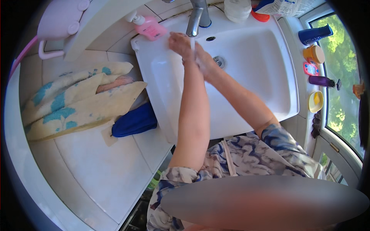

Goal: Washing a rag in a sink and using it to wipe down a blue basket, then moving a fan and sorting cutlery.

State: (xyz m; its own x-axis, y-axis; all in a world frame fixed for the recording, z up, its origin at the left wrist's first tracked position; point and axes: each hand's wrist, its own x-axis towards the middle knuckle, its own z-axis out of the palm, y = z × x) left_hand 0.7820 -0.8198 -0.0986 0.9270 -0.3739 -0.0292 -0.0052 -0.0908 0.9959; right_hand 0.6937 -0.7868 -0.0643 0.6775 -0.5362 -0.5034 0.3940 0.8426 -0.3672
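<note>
Under the chrome faucet, a thin stream of water falls onto my hands over the white sink. My left hand is at the basin's far left, its fingers curled with no object visible in them. Against its wrist lies my right hand, which appears wrapped round it; most of its fingers are hidden behind the left wrist. Both forearms are bare, reaching up from the lower edge. A pink soap bottle with a white pump stands just left of my left hand.
Left of the sink are a cream towel with blue patches and a dark blue cloth. White stacked containers stand right of the faucet. Along the right window ledge are a blue cup, an orange jar, a purple bottle and a yellow soap dish.
</note>
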